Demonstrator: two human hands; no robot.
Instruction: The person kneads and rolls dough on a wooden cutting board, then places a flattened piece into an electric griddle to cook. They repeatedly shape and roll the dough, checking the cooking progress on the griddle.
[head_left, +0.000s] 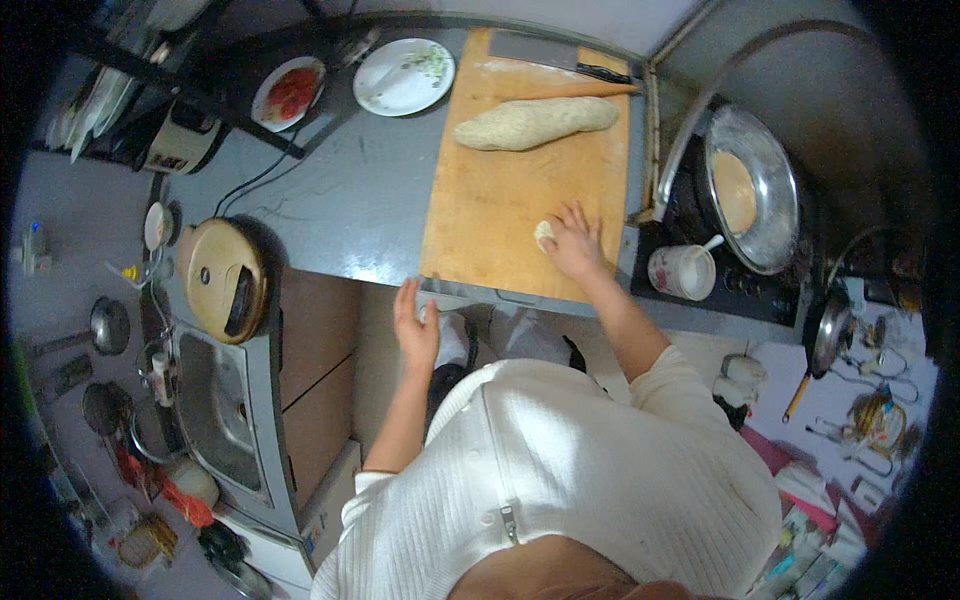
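On a wooden board (517, 180), my right hand (576, 244) has its thumb and index finger around a small piece of pale dough (544, 235). Its other fingers are spread over the wood. A long log of dough (536, 124) lies across the board beyond that hand. Behind the log are a wooden rolling pin (555, 91) and a cleaver (534, 51) with a black handle. My left hand (417, 330) hangs just in front of the counter edge, fingers apart and holding nothing.
Left of the board are a white plate (390, 79), a bowl of red food (291, 94) and a round electric pan (206, 277). To the right, a metal basin (776, 195) sits on the stove beside a white container with a spoon (679, 274). A sink (217, 405) is at left.
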